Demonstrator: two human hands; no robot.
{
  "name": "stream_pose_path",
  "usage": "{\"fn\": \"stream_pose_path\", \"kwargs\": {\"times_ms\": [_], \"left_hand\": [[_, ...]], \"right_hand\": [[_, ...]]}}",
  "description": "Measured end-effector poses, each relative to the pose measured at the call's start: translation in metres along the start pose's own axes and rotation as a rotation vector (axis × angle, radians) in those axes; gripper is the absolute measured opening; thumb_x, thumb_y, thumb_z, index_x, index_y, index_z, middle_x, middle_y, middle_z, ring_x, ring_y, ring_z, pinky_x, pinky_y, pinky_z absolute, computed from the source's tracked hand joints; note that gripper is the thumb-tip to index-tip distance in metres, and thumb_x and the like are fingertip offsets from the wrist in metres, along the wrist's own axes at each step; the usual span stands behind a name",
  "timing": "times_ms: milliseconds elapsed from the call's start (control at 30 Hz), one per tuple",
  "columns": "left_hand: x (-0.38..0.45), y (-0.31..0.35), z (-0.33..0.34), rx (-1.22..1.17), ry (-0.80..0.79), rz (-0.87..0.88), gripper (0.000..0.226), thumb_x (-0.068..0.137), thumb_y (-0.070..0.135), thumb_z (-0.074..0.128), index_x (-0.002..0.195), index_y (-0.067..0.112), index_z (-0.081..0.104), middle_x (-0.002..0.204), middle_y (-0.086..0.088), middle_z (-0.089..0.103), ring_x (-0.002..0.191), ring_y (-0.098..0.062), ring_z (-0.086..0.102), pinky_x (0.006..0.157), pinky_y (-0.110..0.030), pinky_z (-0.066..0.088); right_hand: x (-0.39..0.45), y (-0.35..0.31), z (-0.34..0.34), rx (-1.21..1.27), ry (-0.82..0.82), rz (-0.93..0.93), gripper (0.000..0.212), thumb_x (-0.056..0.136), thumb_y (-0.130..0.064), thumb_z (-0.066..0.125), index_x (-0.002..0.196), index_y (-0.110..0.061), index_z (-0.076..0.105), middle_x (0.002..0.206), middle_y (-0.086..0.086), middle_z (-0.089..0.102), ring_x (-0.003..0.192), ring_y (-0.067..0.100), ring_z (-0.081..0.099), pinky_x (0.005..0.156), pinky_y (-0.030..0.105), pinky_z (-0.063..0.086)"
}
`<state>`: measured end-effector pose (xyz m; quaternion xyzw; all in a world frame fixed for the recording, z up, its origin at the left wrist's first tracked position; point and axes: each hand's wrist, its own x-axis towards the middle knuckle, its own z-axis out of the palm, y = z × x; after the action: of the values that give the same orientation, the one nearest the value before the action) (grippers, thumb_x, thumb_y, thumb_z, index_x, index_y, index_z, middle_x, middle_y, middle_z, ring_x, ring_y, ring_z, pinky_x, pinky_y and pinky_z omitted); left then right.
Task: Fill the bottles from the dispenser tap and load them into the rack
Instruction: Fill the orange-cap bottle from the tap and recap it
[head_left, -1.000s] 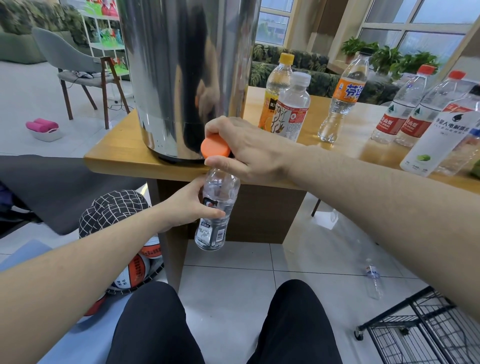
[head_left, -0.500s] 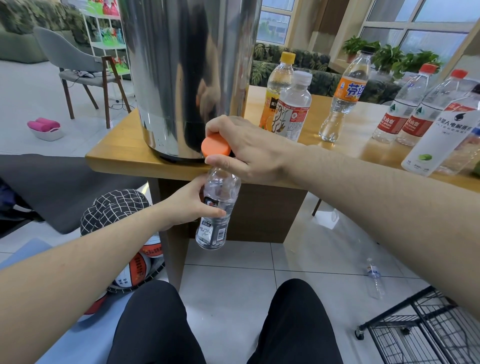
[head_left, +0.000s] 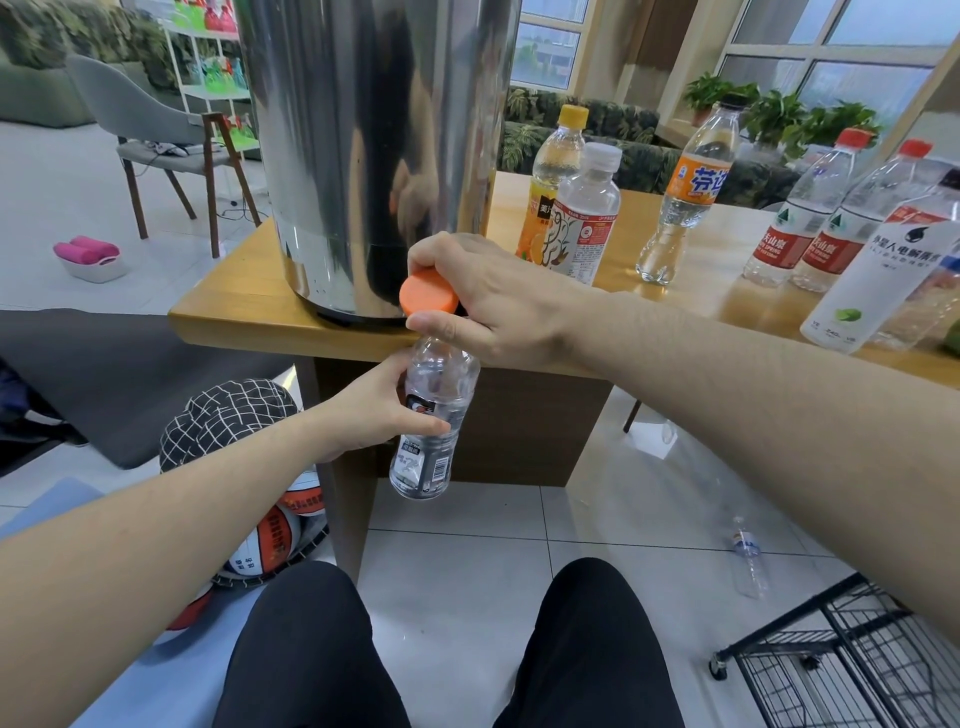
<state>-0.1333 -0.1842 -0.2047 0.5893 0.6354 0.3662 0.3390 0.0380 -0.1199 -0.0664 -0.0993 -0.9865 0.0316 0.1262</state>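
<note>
My left hand (head_left: 374, 415) grips a clear plastic bottle (head_left: 431, 431) with a grey label, holding it upright just below the table's front edge. Above its neck, my right hand (head_left: 483, 306) holds an orange cap (head_left: 428, 296) between thumb and fingers. The hand hides the bottle's mouth and the tap. Behind them stands the tall steel dispenser (head_left: 374, 156) on the wooden table (head_left: 234, 322). The black wire rack (head_left: 852, 665) sits on the floor at the lower right.
Several bottles stand on the table to the right, among them an orange-labelled one (head_left: 685, 192) and a white-labelled one (head_left: 587, 213). A small bottle (head_left: 748, 561) lies on the floor tiles. Balls in a net bag (head_left: 249, 467) lie left of the table leg. My knees are below.
</note>
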Motion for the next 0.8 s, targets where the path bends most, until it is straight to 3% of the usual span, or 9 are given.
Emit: {"fn": "stream_pose_path", "kwargs": {"times_ms": [467, 800], "left_hand": [[0.0022, -0.0041, -0.0008, 0.01, -0.006, 0.024, 0.083, 0.078, 0.028, 0.085, 0.145, 0.029, 0.036, 0.139, 0.012, 0.049, 0.125, -0.008, 0.046, 0.106, -0.033, 0.038], [0.004, -0.0048, -0.0006, 0.007, -0.004, 0.025, 0.083, 0.078, 0.029, 0.085, 0.145, 0.031, 0.035, 0.14, 0.011, 0.049, 0.127, -0.01, 0.046, 0.1, -0.03, 0.039]], "right_hand": [[0.0009, 0.0004, 0.0025, -0.003, 0.002, -0.002, 0.049, 0.101, -0.05, 0.043, 0.134, -0.015, 0.036, 0.13, 0.007, 0.049, 0.111, 0.009, 0.036, 0.09, 0.024, 0.029], [0.0, 0.0007, 0.0013, -0.009, -0.003, -0.008, 0.048, 0.101, -0.05, 0.043, 0.134, -0.016, 0.036, 0.131, 0.007, 0.049, 0.112, 0.009, 0.038, 0.089, 0.022, 0.028]]}}
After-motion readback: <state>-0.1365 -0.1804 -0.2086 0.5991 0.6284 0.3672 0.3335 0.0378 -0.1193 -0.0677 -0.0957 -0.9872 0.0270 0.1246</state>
